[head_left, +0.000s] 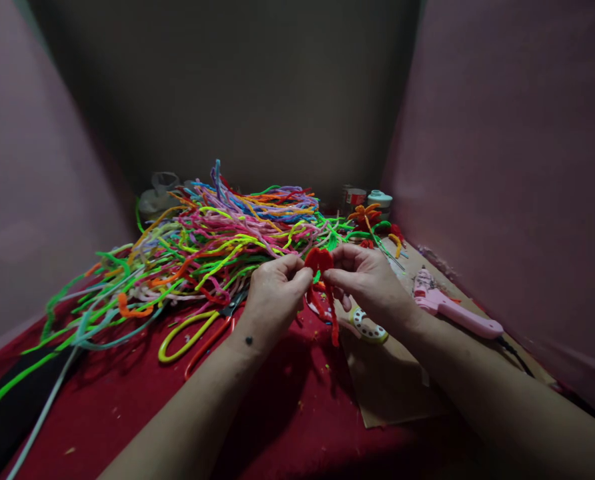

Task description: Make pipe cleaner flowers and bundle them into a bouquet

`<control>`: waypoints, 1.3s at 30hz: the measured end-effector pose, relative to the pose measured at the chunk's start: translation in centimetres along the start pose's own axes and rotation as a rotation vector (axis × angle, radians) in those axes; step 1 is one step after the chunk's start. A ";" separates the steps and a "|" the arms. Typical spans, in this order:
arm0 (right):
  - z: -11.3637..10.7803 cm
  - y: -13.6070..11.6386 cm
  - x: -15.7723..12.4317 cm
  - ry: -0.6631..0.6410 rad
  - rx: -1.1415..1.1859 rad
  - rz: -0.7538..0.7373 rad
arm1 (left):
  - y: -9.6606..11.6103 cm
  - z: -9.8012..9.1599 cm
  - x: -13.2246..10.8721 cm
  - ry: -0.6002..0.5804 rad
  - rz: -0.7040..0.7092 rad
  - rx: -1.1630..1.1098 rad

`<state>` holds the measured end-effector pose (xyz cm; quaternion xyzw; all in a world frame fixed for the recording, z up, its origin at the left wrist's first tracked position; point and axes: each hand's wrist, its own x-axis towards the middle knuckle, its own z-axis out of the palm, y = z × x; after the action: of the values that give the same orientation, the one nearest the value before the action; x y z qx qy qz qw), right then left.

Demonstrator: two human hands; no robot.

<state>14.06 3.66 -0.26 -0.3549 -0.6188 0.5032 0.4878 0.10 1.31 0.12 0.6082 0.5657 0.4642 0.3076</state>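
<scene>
Between my two hands is a red pipe cleaner (319,260), bent into a rounded, petal-like shape with a loose tail hanging down on the right. My left hand (276,293) pinches its left side between thumb and fingers. On the other side, my right hand (365,277) is closed on its right edge, thumb toward the middle. A bit of green shows in the gap below the red loop. Both hands are held above the red cloth (282,400), in front of a large heap of colourful pipe cleaners (247,230).
Scissors (190,337) with yellow and red handles lie left of my left forearm. A pink glue gun (457,313) rests on brown cardboard (392,393) at the right. Behind are an orange pipe-cleaner flower (366,215) and a jar with a pale lid (380,199). Walls stand on three sides.
</scene>
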 end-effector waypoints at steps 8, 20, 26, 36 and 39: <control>0.1 0.1 0.0 0.009 0.010 0.003 | -0.1 0.1 0.0 -0.010 0.012 -0.033; 0.1 0.2 0.0 0.039 -0.058 -0.052 | 0.0 0.1 -0.1 -0.011 0.023 -0.032; 0.1 0.2 -0.1 0.057 -0.099 -0.053 | 0.0 0.2 -0.1 -0.010 0.028 -0.027; 0.4 0.0 -0.3 0.021 -0.050 -0.014 | -0.1 0.2 0.0 -0.014 0.033 -0.086; 0.5 0.0 -0.3 0.022 -0.046 -0.026 | 0.1 0.2 0.0 -0.015 0.018 -0.131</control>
<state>13.67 3.21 -0.32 -0.3633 -0.6294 0.4785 0.4928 0.30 1.29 0.11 0.5952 0.5262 0.4985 0.3469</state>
